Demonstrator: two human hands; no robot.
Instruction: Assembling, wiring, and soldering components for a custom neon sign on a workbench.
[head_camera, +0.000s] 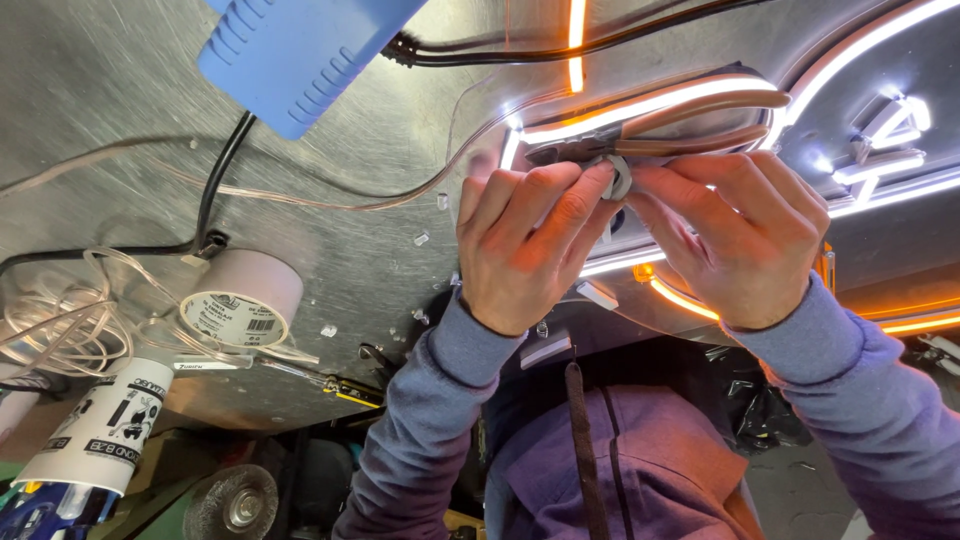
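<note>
White strip piece (617, 176) pinched between left hand (522, 245) – right hand (738, 240) fingertips.

Blue power box (300, 50), white tape roll (245, 300), brown-handled pliers (680, 125).

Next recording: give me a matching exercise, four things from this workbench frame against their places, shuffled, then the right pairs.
Things:
1. blue ribbed plastic box
2. brown-handled pliers
3. white tape roll
4. round wire brush wheel

Places:
A. bottom edge, below the metal bench top
B. left on the bench, by coiled clear wire
C. top edge, black cables leaving it
D. on the lit sign, just above the left hand and right hand

Pairs: 1-C, 2-D, 3-B, 4-A
</note>
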